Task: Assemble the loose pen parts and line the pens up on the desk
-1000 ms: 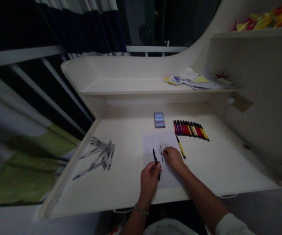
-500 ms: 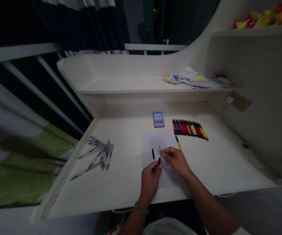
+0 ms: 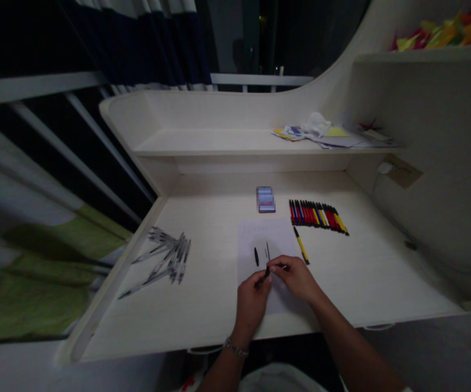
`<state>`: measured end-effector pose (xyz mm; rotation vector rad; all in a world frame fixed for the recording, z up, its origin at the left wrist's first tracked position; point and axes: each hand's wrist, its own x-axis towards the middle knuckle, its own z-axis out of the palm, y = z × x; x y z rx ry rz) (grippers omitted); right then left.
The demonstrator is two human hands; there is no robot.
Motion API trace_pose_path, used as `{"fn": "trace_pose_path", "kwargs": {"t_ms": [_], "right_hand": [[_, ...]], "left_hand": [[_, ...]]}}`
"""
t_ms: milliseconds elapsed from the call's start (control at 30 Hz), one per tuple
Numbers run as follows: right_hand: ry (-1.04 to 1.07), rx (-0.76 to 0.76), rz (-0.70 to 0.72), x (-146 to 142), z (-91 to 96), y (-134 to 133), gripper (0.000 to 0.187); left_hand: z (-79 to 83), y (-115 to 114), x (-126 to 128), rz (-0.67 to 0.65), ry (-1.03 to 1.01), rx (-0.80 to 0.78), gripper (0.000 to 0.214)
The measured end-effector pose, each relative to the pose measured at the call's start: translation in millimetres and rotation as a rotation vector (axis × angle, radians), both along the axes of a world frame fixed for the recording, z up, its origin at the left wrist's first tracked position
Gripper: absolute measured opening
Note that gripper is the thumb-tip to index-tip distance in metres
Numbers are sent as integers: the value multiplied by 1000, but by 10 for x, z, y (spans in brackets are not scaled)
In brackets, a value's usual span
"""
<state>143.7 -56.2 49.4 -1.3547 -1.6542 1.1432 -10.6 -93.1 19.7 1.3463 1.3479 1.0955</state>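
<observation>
Both my hands meet over a white sheet of paper on the desk. My left hand pinches a short black pen part at its tip. My right hand is closed on a thin piece that I cannot make out, touching the same black part. On the paper just beyond lie a small black cap and a thin dark refill. A yellow pen rests to the right of the sheet.
A row of several coloured pens lies at the right, a small purple box behind the paper, and a heap of several clear pens at the left. Papers and cloth sit on the shelf above. The desk edge is near me.
My left hand put down the black cap on the paper and kept the other black part. My right hand picked up a thin piece and both hands came together, nearer to me.
</observation>
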Motion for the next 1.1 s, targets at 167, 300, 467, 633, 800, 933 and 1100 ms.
{"fn": "trace_pose_path", "kwargs": {"t_ms": [167,300,467,633,800,933,1100], "right_hand": [[-94,24,-45,36,-76,117,21],[-385,6,-123,-12,-138,327,19],[-660,-12,-113,-153,-183,530,18],[-790,-36,-137,-263,-196,597,20],[-869,-60,-142,-327,-199,610,25],[-900,-51,-111,-342,-221,605,27],[-825,-11,-134,-271,-269,596,29]], "left_hand": [[-17,-9,-2,0,-9,-23,31],[-24,-16,-6,25,-22,-35,31],[-37,-30,-34,40,-30,-53,34],[-39,-41,-65,50,-22,-43,31],[-85,-36,-67,49,-20,-44,32],[-101,-29,-67,56,-24,-47,33],[-85,-17,-71,58,-35,-57,34]]}}
